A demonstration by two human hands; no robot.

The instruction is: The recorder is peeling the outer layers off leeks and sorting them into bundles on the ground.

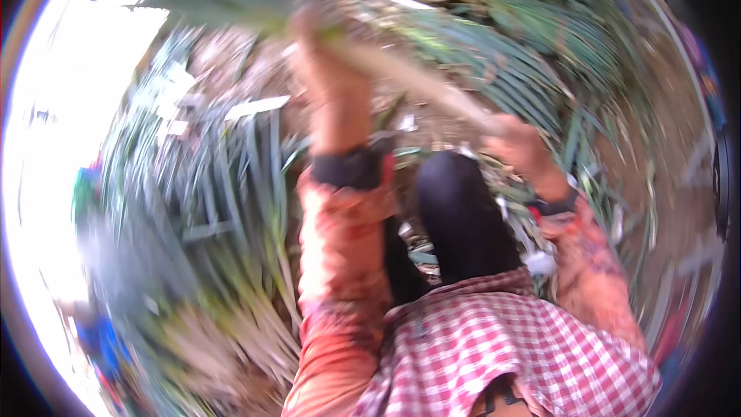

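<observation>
Stretched out ahead of me is a leek (417,77), its pale stalk slanting down to the right and its blurred green leaves spreading to the upper left. My left hand (312,42) is closed round it where the stalk meets the leaves, arm reaching straight forward. Nearer and to the right, my right hand (515,143) is closed on the pale lower end. Motion smears both hands, so single fingers do not show. Whether the leek is one or a few together I cannot tell.
Large heaps of leeks lie on the left (216,170) and at the far right (525,46). Bare brown soil (671,131) runs along the right side. My dark-covered knee (463,208) rises between my arms. Pale scraps (257,107) are scattered among the leaves.
</observation>
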